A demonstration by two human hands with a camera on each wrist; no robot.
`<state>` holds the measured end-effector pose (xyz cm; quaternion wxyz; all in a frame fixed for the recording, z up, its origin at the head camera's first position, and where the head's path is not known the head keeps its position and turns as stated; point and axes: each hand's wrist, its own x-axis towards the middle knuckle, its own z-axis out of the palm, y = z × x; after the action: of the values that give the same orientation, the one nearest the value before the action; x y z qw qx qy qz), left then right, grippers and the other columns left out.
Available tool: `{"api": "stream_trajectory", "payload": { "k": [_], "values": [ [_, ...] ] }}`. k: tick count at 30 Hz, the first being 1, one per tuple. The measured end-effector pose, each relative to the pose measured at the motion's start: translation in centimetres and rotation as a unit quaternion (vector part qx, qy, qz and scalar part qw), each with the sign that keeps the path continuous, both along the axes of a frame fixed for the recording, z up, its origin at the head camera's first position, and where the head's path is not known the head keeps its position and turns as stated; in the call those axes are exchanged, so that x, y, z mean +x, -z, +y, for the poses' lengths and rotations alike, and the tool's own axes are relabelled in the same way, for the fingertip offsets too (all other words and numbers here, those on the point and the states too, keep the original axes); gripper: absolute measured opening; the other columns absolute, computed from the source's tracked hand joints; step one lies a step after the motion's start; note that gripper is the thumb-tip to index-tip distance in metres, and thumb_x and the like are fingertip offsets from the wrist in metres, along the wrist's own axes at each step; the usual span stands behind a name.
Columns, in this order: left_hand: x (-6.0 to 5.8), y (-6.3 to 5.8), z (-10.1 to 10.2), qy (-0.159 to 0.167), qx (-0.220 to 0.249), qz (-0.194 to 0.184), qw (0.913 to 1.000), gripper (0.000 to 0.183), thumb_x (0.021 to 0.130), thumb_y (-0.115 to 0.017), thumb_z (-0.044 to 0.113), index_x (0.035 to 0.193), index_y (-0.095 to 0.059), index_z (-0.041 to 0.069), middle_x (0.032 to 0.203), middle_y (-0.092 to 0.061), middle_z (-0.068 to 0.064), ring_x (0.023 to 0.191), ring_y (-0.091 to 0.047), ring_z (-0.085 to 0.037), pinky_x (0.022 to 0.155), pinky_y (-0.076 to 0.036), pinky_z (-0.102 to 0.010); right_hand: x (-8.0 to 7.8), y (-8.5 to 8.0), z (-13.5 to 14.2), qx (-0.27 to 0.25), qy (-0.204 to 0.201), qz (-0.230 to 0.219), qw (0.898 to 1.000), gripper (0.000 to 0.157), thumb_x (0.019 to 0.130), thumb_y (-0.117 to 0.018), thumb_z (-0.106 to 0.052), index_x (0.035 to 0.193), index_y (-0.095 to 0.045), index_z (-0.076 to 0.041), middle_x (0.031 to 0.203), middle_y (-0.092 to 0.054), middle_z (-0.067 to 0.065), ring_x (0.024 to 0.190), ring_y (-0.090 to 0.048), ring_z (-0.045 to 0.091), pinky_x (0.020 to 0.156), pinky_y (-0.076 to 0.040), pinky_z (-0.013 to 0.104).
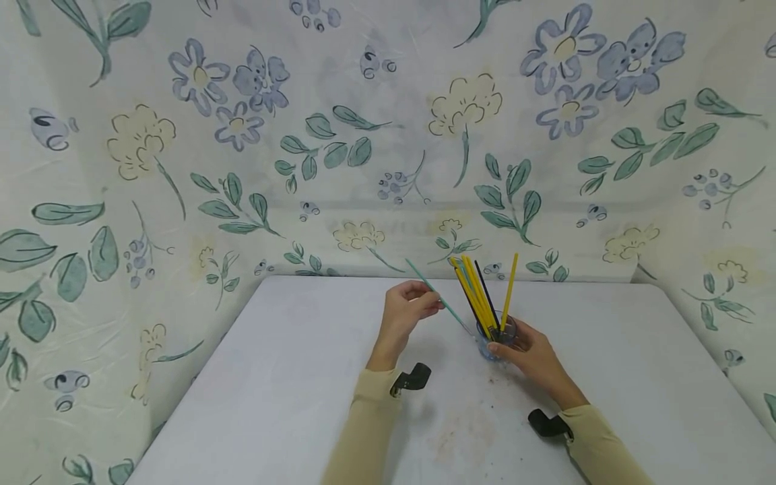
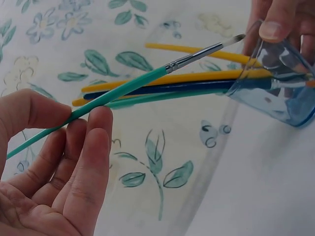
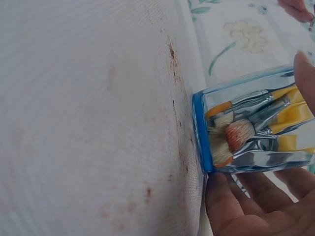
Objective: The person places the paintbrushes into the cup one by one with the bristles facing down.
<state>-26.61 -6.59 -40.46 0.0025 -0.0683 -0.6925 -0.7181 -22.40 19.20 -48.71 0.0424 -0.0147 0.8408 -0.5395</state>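
Between thumb and fingertips my left hand (image 1: 406,313) pinches a thin green paintbrush (image 2: 133,87) by its handle. The brush slants, its metal ferrule and small dark-tipped bristles pointing down toward a clear, blue-tinted glass (image 2: 283,101). My right hand (image 1: 533,353) grips this glass around its side on the table. Several paintbrushes with yellow, dark blue and green handles (image 1: 475,293) stand in it, handles up. In the right wrist view their bristles (image 3: 240,133) rest near the blue base of the glass. The green brush's tip is outside the glass, near its rim.
A white table (image 1: 273,391) lies under both hands, with reddish-brown specks and smudges (image 1: 463,431) in front of the glass. Behind it hangs a cloth (image 1: 388,148) printed with flowers and leaves. Black wrist cameras (image 1: 415,377) sit on both sleeves.
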Motion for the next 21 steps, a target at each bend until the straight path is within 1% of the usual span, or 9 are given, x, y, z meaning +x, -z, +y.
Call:
{"api": "stream_trajectory", "payload": {
  "k": [5,9,14,21],
  "values": [
    [-0.2,-0.2,0.3,0.002,-0.002,-0.002,1.0000,0.015,0.091,-0.070,0.005,0.103,-0.067,-0.004,0.088,-0.073,-0.005,0.075,-0.075,-0.011,0.079,-0.065,-0.028,0.1,0.0,-0.1,0.004,0.000,0.009,1.000,0.094,0.089,-0.078,-0.049,0.163,-0.031,-0.014,0.158,-0.048,0.020,0.146,-0.047,0.044,0.119,-0.042,0.055],
    [-0.2,-0.4,0.5,0.007,0.005,0.001,1.0000,0.015,0.091,-0.071,0.004,0.102,-0.067,-0.005,0.087,-0.072,-0.005,0.074,-0.075,-0.012,0.078,-0.065,-0.028,0.1,0.0,-0.2,0.004,0.002,0.014,1.000,0.093,0.091,-0.078,-0.044,0.164,-0.029,-0.015,0.157,-0.049,0.023,0.143,-0.050,0.046,0.117,-0.044,0.056],
    [-0.4,-0.5,0.8,0.012,0.006,0.005,0.9999,0.017,0.091,-0.072,0.005,0.103,-0.067,-0.006,0.089,-0.072,-0.006,0.075,-0.075,-0.012,0.080,-0.065,-0.029,0.0,0.1,-0.3,-0.002,0.001,0.019,1.000,0.087,0.092,-0.078,-0.038,0.162,-0.032,-0.015,0.155,-0.052,0.023,0.141,-0.053,0.045,0.116,-0.045,0.056],
    [-0.5,-0.7,1.5,0.019,0.004,0.010,0.9998,0.017,0.091,-0.073,0.004,0.104,-0.067,-0.006,0.091,-0.071,-0.007,0.076,-0.075,-0.012,0.081,-0.065,-0.029,-0.1,0.1,-0.2,-0.009,-0.001,0.018,1.000,0.088,0.091,-0.079,-0.039,0.162,-0.032,-0.015,0.155,-0.052,0.023,0.142,-0.052,0.045,0.117,-0.044,0.056]
  ]
}}
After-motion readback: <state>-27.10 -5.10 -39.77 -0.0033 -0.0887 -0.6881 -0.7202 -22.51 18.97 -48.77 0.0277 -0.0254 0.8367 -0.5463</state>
